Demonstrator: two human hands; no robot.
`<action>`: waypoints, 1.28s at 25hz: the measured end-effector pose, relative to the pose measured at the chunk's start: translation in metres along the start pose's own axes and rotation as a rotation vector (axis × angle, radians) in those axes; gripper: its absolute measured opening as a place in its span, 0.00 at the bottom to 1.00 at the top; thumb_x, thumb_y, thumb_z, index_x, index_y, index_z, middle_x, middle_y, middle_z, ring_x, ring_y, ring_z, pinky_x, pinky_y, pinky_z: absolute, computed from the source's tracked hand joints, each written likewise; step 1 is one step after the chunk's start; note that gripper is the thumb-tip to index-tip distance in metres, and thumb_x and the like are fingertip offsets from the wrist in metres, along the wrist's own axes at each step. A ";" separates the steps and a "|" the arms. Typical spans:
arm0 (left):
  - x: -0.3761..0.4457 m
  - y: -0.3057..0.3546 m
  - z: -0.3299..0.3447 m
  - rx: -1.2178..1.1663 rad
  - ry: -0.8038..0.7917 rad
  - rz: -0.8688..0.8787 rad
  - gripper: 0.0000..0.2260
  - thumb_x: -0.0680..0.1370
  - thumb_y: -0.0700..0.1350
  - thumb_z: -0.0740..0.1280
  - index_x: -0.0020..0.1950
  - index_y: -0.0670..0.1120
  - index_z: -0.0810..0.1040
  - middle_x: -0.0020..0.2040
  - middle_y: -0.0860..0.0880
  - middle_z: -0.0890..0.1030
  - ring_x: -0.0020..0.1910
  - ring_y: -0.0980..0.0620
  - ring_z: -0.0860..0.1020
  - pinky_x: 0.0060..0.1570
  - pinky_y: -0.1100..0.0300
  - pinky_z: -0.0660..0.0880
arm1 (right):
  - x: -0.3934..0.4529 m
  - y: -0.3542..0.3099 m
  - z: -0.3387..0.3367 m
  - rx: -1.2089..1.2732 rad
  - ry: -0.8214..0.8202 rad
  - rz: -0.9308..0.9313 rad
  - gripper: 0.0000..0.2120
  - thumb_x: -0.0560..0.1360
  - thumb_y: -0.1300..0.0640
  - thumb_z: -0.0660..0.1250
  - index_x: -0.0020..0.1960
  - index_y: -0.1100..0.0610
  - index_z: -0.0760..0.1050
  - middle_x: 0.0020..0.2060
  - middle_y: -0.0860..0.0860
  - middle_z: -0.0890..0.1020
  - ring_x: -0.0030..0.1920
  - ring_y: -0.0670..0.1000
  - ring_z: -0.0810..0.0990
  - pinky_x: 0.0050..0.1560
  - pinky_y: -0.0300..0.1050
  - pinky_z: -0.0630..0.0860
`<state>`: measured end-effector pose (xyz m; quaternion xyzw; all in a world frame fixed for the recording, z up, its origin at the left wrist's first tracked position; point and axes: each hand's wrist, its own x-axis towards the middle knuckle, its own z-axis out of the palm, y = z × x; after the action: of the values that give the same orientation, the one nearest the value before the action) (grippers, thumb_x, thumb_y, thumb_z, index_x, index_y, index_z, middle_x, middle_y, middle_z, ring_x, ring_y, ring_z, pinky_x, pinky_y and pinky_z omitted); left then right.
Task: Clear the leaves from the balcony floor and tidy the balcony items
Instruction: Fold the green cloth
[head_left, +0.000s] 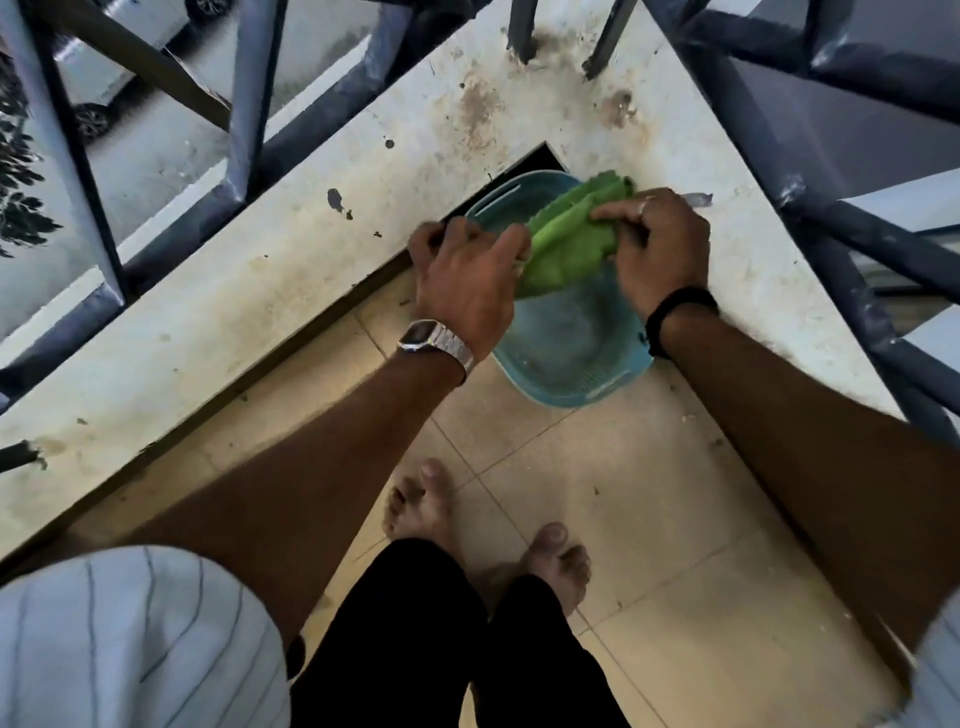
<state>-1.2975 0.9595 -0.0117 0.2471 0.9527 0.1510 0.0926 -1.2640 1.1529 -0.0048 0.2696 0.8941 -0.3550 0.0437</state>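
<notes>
- A person stood barefoot in a balcony corner, looking down at both hands over a shallow, light-blue plastic basin (571, 343).
- The basin rested partly on the beige tiled floor (649, 519) and was tucked into the corner under a stained white concrete ledge (260, 291), which carried dark grey metal railings (249, 104).
- A crumpled green cloth (566, 234) was held between the hands, above the far half of the basin.
- The cloth's long axis ran diagonally, from near left to far right, so each hand had one end.
- The left hand (467, 275), with a silver wristwatch (436, 343), gripped the nearer, lower end; its fingers were curled closed around the fabric.
- The right hand (654, 249), with a black wristband (675, 317), gripped the upper end, fingers curled over the folds and the thumb hidden behind them.
- Both hands were equally close to the cloth, and neither touched the basin as far as could be seen.
- Judging by the grip, the cloth was probably being wrung or folded over the basin, so the next move would likely turn on twisting or pulling along that diagonal.
- Only small specks of debris showed on the tiles; no large leaves could be made out.
</notes>
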 end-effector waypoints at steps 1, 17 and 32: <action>0.003 -0.005 0.006 0.084 -0.025 0.036 0.11 0.73 0.44 0.67 0.54 0.54 0.75 0.47 0.52 0.83 0.59 0.44 0.74 0.62 0.45 0.56 | -0.003 0.003 0.006 -0.051 -0.053 -0.064 0.17 0.76 0.60 0.59 0.55 0.48 0.84 0.54 0.51 0.81 0.56 0.53 0.80 0.63 0.45 0.75; -0.058 -0.022 0.024 0.017 -0.188 -0.122 0.28 0.80 0.56 0.60 0.78 0.47 0.62 0.81 0.38 0.45 0.80 0.38 0.46 0.74 0.43 0.55 | -0.017 0.010 0.085 -0.243 -0.096 -0.129 0.20 0.77 0.67 0.61 0.67 0.56 0.76 0.73 0.56 0.67 0.74 0.57 0.64 0.75 0.51 0.64; -0.063 -0.008 0.021 0.147 -0.232 -0.016 0.32 0.81 0.54 0.56 0.80 0.39 0.53 0.80 0.36 0.42 0.80 0.38 0.43 0.77 0.43 0.51 | -0.034 0.027 0.117 -0.583 -0.564 -0.493 0.39 0.78 0.55 0.64 0.81 0.54 0.45 0.81 0.52 0.44 0.80 0.54 0.42 0.76 0.61 0.56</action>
<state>-1.2414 0.9266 -0.0271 0.2617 0.9459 0.0503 0.1850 -1.2347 1.0762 -0.0992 -0.0813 0.9470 -0.1484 0.2732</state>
